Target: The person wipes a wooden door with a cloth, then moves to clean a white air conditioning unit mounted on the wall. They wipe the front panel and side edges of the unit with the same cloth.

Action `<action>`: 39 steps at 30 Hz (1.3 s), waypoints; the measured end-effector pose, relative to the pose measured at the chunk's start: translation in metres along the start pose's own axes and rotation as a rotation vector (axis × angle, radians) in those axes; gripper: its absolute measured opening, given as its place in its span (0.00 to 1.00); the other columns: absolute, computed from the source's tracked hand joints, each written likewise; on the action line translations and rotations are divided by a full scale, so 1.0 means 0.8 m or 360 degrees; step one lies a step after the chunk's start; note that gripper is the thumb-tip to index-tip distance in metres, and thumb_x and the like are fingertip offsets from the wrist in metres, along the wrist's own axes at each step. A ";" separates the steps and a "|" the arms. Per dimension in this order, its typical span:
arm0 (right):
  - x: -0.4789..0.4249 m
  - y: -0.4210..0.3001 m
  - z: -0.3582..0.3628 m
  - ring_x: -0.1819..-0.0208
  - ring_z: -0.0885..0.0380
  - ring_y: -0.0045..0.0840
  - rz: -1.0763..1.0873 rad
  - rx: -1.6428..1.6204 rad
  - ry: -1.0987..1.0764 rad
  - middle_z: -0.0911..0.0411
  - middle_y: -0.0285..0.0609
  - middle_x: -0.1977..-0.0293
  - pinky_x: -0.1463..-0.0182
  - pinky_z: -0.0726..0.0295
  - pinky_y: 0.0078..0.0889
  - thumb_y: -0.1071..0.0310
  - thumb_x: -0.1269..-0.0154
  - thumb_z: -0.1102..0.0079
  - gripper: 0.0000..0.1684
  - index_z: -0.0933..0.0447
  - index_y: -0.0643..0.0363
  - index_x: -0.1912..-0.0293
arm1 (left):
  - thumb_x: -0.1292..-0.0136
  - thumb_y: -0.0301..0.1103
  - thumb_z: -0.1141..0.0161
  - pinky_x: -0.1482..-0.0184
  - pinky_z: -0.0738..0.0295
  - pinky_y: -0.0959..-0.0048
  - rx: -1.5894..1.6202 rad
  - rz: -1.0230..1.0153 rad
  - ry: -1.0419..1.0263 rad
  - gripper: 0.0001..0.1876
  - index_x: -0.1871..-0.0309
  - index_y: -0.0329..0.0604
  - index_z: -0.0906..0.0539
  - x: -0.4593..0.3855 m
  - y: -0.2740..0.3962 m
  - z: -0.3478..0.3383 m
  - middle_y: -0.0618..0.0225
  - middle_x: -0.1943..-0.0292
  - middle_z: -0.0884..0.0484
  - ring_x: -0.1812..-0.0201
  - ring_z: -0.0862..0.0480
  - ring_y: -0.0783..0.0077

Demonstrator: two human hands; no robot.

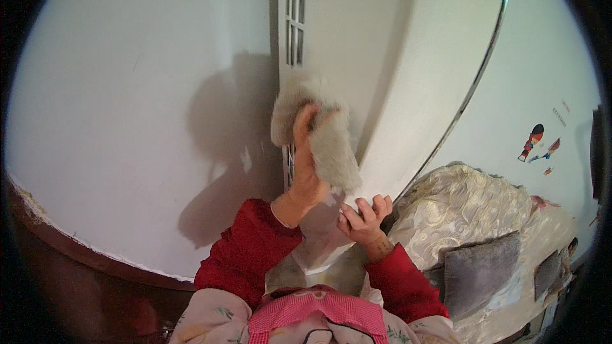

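My left hand (pixel 306 167) grips a fluffy grey-beige cleaning cloth or pad (pixel 334 153), its fingers partly sunk in the pile. The pad is slightly blurred and lies over the edge of a tall white cabinet (pixel 354 57), beside a narrow panel with white bars (pixel 296 14). Lower and to the right, my right hand (pixel 363 220) has its fingers apart and slightly curled at the cabinet's lower front corner. Nothing is seen held in it. Red sleeves cover both arms.
A white wall (pixel 143 81) with a dark red skirting (pixel 95 253) stands on the left. At the right, a patterned cream cover (pixel 459 200) lies beneath a grey cushion (pixel 480 274). Cartoon stickers (pixel 531 143) mark the wall behind it. A curved metallic strip (pixel 471 95) runs beside the cabinet.
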State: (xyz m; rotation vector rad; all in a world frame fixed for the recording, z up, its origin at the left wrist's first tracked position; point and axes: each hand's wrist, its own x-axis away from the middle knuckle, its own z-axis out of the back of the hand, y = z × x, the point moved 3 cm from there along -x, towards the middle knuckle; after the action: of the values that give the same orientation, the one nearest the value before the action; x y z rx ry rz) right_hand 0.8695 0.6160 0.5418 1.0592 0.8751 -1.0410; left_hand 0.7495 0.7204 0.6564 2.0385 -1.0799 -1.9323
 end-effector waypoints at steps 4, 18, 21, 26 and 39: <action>-0.008 -0.005 0.003 0.49 0.37 0.33 -0.0022 -0.0054 -0.0023 0.31 0.30 0.56 0.36 0.49 0.48 0.57 0.51 0.39 0.06 0.23 0.38 0.69 | 0.39 0.33 0.42 0.32 0.53 0.57 0.0187 -0.0094 -0.0145 0.21 0.42 0.44 0.23 -0.019 0.026 -0.016 0.57 0.32 0.45 0.31 0.46 0.52; 0.002 0.001 0.015 0.46 0.35 0.28 0.0055 -0.0186 -0.0314 0.27 0.24 0.50 0.41 0.43 0.44 0.54 0.51 0.38 0.20 0.22 0.37 0.54 | 0.50 0.38 0.37 0.34 0.54 0.42 -0.1193 -0.0762 -0.0166 0.40 0.33 0.38 0.39 0.017 0.039 -0.060 0.34 0.32 0.56 0.31 0.53 0.33; 0.002 -0.005 0.016 0.46 0.35 0.28 0.0035 -0.0178 -0.0306 0.28 0.25 0.49 0.40 0.42 0.45 0.54 0.52 0.38 0.21 0.22 0.38 0.54 | 0.51 0.37 0.37 0.34 0.53 0.42 -0.1205 -0.0774 -0.0134 0.40 0.33 0.39 0.39 0.018 0.039 -0.060 0.35 0.31 0.57 0.31 0.53 0.33; 0.006 -0.008 0.014 0.44 0.37 0.30 0.0004 -0.0209 -0.0316 0.30 0.27 0.48 0.39 0.43 0.48 0.55 0.52 0.37 0.21 0.23 0.40 0.54 | 0.52 0.33 0.38 0.35 0.51 0.41 -0.1147 -0.0760 -0.0155 0.40 0.32 0.44 0.39 0.018 0.042 -0.063 0.35 0.31 0.57 0.31 0.53 0.32; 0.014 -0.028 0.007 0.33 0.54 0.40 -0.0204 -0.0032 -0.0727 0.41 0.31 0.40 0.31 0.60 0.58 0.53 0.52 0.35 0.27 0.27 0.37 0.49 | 0.54 0.30 0.37 0.38 0.51 0.40 -0.1123 -0.0804 -0.0155 0.30 0.42 0.63 0.23 0.018 0.041 -0.066 0.44 0.36 0.48 0.36 0.47 0.36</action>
State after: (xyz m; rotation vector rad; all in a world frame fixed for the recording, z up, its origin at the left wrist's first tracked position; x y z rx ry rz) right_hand 0.8519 0.6051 0.5273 0.7110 0.5835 -1.3134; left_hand 0.7831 0.6685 0.6718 1.8945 0.1664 -2.1979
